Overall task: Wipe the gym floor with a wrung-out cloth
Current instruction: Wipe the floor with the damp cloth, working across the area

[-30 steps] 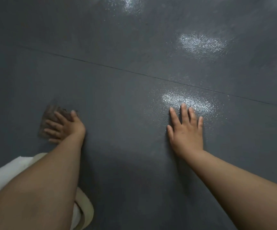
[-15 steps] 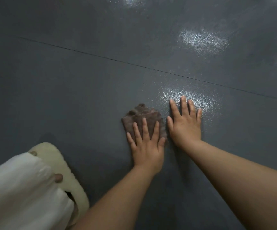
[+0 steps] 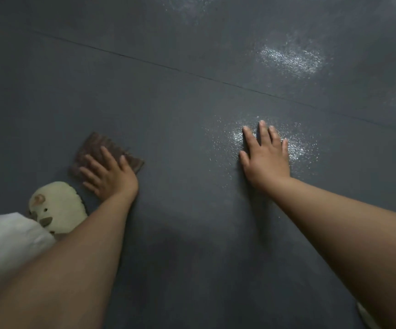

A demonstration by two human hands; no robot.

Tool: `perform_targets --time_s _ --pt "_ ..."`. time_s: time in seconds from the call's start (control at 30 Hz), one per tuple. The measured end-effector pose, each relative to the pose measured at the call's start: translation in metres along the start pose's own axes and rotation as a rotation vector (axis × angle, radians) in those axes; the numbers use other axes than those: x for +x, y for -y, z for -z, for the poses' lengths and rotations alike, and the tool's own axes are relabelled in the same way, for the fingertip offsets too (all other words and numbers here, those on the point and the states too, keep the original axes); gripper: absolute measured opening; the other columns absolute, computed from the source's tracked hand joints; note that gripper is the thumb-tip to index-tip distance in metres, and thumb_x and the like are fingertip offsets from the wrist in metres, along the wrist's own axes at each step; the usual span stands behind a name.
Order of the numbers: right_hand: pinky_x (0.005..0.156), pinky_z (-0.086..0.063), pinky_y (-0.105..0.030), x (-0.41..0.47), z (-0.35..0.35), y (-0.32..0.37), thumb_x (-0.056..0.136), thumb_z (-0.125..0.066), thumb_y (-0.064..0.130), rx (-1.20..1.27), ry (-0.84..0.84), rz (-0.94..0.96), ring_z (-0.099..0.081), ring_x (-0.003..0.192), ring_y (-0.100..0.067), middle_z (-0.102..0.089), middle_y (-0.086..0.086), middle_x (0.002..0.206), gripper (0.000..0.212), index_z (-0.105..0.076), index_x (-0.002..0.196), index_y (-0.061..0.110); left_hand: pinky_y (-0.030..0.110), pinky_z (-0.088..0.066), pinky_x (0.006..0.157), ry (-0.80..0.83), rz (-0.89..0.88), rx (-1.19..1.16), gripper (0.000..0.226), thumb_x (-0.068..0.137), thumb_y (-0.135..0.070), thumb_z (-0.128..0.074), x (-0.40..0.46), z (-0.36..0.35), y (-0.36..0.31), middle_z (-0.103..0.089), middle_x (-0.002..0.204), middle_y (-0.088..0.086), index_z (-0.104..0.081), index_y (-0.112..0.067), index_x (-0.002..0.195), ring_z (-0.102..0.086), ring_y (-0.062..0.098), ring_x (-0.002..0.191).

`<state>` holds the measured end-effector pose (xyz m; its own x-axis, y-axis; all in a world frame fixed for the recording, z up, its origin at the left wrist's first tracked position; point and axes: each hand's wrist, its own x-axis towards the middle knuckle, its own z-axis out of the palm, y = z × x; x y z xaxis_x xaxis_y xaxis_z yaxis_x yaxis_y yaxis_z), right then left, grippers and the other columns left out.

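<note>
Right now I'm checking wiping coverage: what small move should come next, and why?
Probably sweep the brown cloth rightward: the left hand presses it flat near the cream slipper, and bare grey floor lies between it and the braced right hand.

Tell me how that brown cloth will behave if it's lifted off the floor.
The brown cloth shows ridged folds under the left hand, so it would likely droop limply. It looks thin, probably light. Dampness cannot be judged here.

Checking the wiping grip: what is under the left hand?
The brown cloth lies flat on the dark floor under the left hand, whose spread fingers press on it. The cloth's near part is covered by the palm, so its full outline cannot be seen.
</note>
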<state>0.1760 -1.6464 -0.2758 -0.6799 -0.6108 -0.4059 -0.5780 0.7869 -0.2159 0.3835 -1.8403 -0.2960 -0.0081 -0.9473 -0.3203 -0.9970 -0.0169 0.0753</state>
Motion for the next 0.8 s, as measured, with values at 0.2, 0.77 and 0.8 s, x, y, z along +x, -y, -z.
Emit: perform_targets --time_s 0.2,0.77,0.8 --pt "0.117 -0.007 -0.039 -0.003 0.006 -0.012 0.099 -0.041 0.033 0.101 -0.073 0.052 -0.01 0.145 -0.027 -0.006 -0.007 0.159 0.055 -0.023 0.15 0.024 0.061 -0.008 0.11 0.047 -0.161 0.014 0.058 0.096 -0.044 -0.031 -0.111 -0.043 -0.043 -0.013 0.155 0.021 -0.026 -0.022 0.149 -0.011 0.046 0.141" --pt "0.108 -0.019 -0.05 -0.101 -0.068 -0.002 0.082 -0.042 0.043 0.076 -0.297 0.155 -0.036 0.129 -0.035 -0.048 -0.017 0.14 0.054 -0.054 0.129 0.018 0.033 -0.012 0.115 0.346 -0.89 0.125 0.075 0.09 -0.018 -0.051 -0.15 0.0 -0.075 -0.004 0.158 0.003 -0.008 -0.026 0.151 -0.006 0.022 0.144" --pt "0.109 -0.015 -0.052 -0.106 -0.076 0.008 0.08 -0.041 0.049 0.01 -0.226 0.16 -0.031 0.132 -0.035 -0.046 -0.015 0.143 0.06 -0.054 0.131 0.021 0.034 -0.011 0.115 0.36 -0.863 0.187 0.083 0.088 -0.023 -0.056 -0.144 0.003 -0.073 0.001 0.158 0.003 -0.002 -0.028 0.151 -0.002 0.021 0.145"
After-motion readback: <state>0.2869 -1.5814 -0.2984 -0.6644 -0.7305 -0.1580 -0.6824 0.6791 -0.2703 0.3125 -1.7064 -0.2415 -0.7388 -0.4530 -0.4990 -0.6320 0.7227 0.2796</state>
